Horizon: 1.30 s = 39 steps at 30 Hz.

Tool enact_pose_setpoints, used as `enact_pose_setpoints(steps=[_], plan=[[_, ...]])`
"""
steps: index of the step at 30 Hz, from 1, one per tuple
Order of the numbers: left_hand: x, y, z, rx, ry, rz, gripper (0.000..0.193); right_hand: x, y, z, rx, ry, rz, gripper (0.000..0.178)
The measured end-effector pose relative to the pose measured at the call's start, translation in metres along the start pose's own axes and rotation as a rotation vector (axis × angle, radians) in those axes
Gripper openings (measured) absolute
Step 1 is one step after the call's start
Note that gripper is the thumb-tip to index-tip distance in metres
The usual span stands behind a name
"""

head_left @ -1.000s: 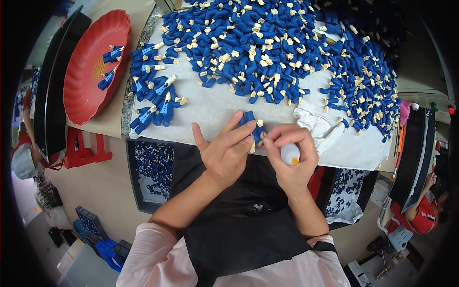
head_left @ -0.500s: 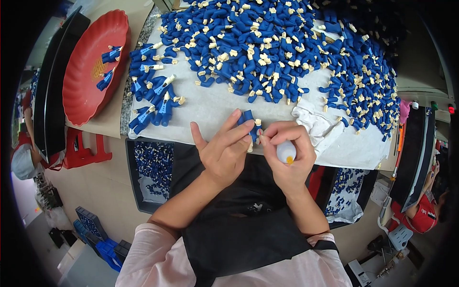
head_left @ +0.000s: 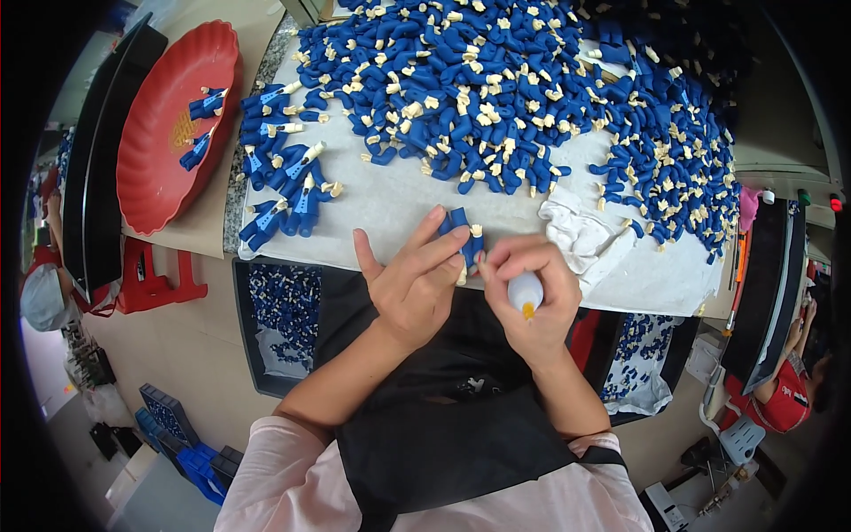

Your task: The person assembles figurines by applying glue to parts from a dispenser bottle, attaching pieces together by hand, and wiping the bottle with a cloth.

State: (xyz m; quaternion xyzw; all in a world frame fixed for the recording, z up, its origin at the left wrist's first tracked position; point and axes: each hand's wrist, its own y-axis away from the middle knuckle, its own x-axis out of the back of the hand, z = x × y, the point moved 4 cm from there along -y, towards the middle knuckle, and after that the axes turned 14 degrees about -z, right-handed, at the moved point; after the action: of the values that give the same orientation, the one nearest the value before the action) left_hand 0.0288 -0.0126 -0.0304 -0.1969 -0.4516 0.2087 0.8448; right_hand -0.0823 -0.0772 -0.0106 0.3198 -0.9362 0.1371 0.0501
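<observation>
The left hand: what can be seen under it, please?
Partly under the left hand is a small blue figure, above a white sheet. Its blue and cream parts show beside the fingertips; what they cover cannot be seen.

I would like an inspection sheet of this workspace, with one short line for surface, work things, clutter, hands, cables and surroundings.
Surface: white covering, with a crumpled white cloth at right.
Job's things: blue figure near the front edge; whitish bottle with yellow tip.
Clutter: large heap of blue-and-cream pieces; more figures at left.
Hands: left hand has its fingers over the figure; right hand holds the bottle.
Cables: nothing clearly seen.
Surroundings: red scalloped tray with two figures, red stool, co-worker at far right.
</observation>
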Motion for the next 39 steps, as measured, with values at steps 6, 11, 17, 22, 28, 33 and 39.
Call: enact_pose_setpoints(steps=[6, 11, 17, 22, 28, 33, 39], plan=[[-0.0003, -0.0006, 0.0005, 0.003, -0.003, -0.008, 0.012, -0.0008, -0.0020, 0.0030, 0.012, -0.037, 0.046, 0.022], [-0.0008, 0.0006, 0.0002, -0.004, -0.005, -0.011, 0.012, -0.0013, -0.0020, 0.0017, 0.028, 0.022, -0.028, 0.022], [0.0001, -0.0010, 0.0003, 0.003, -0.014, -0.016, 0.012, -0.0003, -0.0032, 0.0038, 0.011, -0.042, -0.014, 0.022], [-0.0010, -0.0009, 0.0010, 0.001, 0.000, -0.014, 0.012, -0.0025, -0.0014, -0.0008, 0.072, 0.077, -0.119, 0.022], [0.0002, -0.0009, 0.0004, -0.004, -0.002, -0.009, 0.012, -0.0019, -0.0004, -0.0004, 0.049, 0.093, -0.125, 0.022], [0.0002, -0.0017, 0.0014, -0.004, -0.006, 0.000, 0.013, 0.0004, -0.0004, 0.0019, 0.014, -0.037, -0.022, 0.019], [0.0010, -0.0026, 0.0012, -0.014, -0.013, 0.008, 0.015, 0.0002, -0.0030, 0.0004, -0.007, 0.001, -0.032, 0.019]])
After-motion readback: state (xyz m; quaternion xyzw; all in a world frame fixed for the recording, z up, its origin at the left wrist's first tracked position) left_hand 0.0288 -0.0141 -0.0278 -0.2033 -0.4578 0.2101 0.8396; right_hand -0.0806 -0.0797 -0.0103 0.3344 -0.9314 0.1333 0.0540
